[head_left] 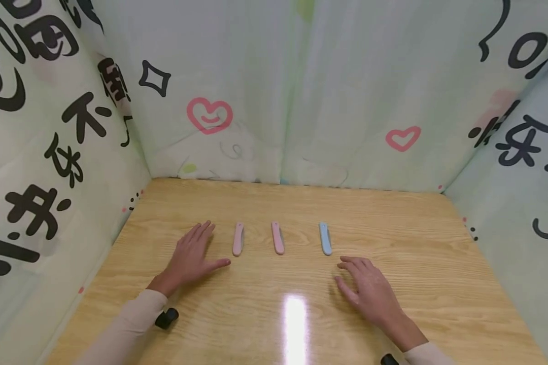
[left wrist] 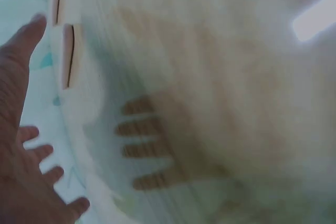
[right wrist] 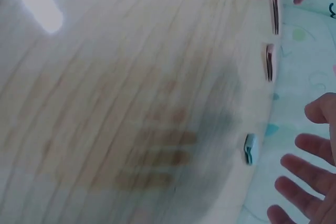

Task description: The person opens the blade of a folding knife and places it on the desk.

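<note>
At the nearer part of the desk, the right hand has loose, slightly bent fingers, holding nothing; the left hand spreads its fingers, also empty. Somewhat farther, between the hands, a blue piece and two pink pieces lie apart in a row. Handling seems not yet begun; all three are ungripped. They look slim, round-ended, the pink ones dark-slitted.

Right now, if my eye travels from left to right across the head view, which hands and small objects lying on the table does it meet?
Left hand, first pink object, second pink object, blue object, right hand.
</note>
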`<control>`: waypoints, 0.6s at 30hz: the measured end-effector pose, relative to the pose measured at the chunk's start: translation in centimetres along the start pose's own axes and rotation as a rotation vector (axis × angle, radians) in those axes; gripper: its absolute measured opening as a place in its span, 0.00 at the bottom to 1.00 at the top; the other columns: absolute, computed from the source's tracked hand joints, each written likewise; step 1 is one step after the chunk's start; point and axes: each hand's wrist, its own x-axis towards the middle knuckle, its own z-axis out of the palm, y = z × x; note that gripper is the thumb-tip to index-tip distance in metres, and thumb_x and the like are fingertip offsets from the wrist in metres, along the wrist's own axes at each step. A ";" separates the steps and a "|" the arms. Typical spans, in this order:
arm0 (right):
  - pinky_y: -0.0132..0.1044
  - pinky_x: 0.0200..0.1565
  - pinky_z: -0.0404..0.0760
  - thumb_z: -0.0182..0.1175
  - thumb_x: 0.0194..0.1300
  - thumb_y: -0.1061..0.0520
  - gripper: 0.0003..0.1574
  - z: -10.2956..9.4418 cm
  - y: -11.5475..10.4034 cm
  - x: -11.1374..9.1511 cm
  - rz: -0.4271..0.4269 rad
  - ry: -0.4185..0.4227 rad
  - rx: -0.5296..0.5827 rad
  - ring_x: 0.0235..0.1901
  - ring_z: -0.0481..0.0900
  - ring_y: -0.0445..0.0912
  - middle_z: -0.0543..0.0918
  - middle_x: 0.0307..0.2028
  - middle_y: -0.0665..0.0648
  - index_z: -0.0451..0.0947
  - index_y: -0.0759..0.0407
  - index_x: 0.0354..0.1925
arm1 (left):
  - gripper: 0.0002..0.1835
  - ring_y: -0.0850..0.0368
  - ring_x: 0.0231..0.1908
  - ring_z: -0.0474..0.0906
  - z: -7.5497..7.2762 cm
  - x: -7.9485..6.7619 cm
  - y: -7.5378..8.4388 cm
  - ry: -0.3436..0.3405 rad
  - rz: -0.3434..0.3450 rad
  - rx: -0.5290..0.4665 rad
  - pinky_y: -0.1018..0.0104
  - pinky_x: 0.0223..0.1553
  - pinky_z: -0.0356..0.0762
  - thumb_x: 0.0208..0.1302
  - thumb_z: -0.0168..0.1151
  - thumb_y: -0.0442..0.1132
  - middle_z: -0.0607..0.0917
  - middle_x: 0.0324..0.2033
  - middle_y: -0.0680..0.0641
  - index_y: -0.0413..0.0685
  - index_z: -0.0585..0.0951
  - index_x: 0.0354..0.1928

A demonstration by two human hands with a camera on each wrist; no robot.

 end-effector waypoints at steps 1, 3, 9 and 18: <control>0.57 0.54 0.76 0.67 0.68 0.53 0.17 0.1 -0.2 0.1 -0.020 0.009 0.004 0.57 0.77 0.55 0.82 0.55 0.57 0.83 0.61 0.51 | 0.58 0.36 0.75 0.49 0.2 0.5 -0.1 -0.020 0.013 -0.023 0.33 0.67 0.51 0.57 0.69 0.68 0.58 0.76 0.36 0.37 0.59 0.77; 0.54 0.51 0.79 0.68 0.66 0.55 0.11 0.4 -0.6 0.3 -0.064 0.028 0.009 0.51 0.80 0.51 0.85 0.49 0.53 0.84 0.58 0.46 | 0.59 0.37 0.76 0.47 0.5 1.5 -0.2 -0.063 0.037 -0.073 0.35 0.69 0.49 0.55 0.72 0.67 0.57 0.76 0.37 0.37 0.59 0.77; 0.47 0.44 0.80 0.70 0.62 0.57 0.05 1.2 -2.5 0.7 -0.162 0.044 0.015 0.42 0.82 0.43 0.86 0.39 0.46 0.84 0.52 0.38 | 0.63 0.41 0.77 0.41 0.9 3.8 0.2 -0.193 0.053 -0.194 0.37 0.70 0.49 0.53 0.75 0.65 0.68 0.70 0.42 0.39 0.52 0.79; 0.41 0.40 0.80 0.68 0.64 0.57 0.01 2.7 -4.7 1.1 -0.275 -0.009 0.030 0.37 0.79 0.39 0.84 0.35 0.43 0.84 0.50 0.35 | 0.54 0.37 0.76 0.45 1.1 5.1 -0.3 -0.235 0.090 -0.194 0.32 0.68 0.46 0.52 0.73 0.55 0.59 0.76 0.40 0.42 0.58 0.77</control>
